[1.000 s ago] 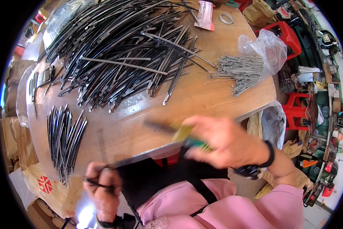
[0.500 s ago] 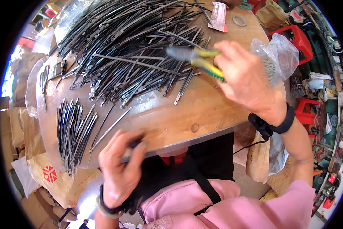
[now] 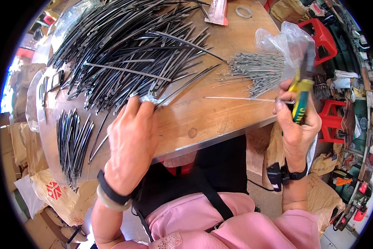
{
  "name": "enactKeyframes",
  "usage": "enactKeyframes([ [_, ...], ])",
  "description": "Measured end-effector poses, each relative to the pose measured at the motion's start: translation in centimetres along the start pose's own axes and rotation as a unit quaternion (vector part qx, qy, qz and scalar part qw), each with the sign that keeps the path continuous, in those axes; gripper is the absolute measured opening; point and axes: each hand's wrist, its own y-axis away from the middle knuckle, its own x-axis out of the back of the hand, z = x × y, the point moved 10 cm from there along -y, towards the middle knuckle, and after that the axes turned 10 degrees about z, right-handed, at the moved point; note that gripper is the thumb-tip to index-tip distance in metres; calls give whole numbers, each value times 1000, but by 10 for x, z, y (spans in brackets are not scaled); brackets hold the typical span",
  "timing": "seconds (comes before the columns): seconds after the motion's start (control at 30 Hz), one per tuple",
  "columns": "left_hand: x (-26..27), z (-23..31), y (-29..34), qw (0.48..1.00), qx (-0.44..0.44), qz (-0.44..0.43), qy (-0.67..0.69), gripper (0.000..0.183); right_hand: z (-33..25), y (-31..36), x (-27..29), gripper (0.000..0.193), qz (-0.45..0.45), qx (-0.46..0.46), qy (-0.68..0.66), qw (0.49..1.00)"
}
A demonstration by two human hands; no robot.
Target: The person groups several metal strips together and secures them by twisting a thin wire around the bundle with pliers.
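A large heap of black metal strips (image 3: pixel 124 54) with small holes at their ends covers the far left of the table. At its near edge my left hand (image 3: pixel 132 143) has its fingers curled down, closed at the end of one black strip (image 3: pixel 188 86) that slants away to the right; the exact grip is partly hidden. My right hand (image 3: pixel 298 130), at the table's right side, is wrapped round pliers (image 3: pixel 303 89) with yellow-and-green handles, jaws pointing up and blurred. Between its thumb and finger sticks out a thin silver wire (image 3: pixel 244 98), pointing left. Beyond it lies a bundle of silver wires (image 3: pixel 257 68).
A smaller bunch of black strips (image 3: pixel 73 143) lies at the table's left. A clear plastic bag (image 3: pixel 284 41), a pink-and-white packet (image 3: pixel 217 11) and a ring (image 3: pixel 244 11) are on the far right side. Red stools (image 3: pixel 319 41) stand beyond the table's right edge.
My right hand has moved right and down from above the heap, now holding a wire with the pliers. My left hand has moved up to the heap, and a strip there has swung round.
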Motion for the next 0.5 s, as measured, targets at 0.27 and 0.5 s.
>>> enactKeyframes([
  [0.27,27,-81,127,811,464,-9,357,3,69,58,15,17,70,-416,-404,812],
  [0.5,15,-43,116,424,445,89,784,59,30,84,-76,22,-44,-474,-569,670],
])
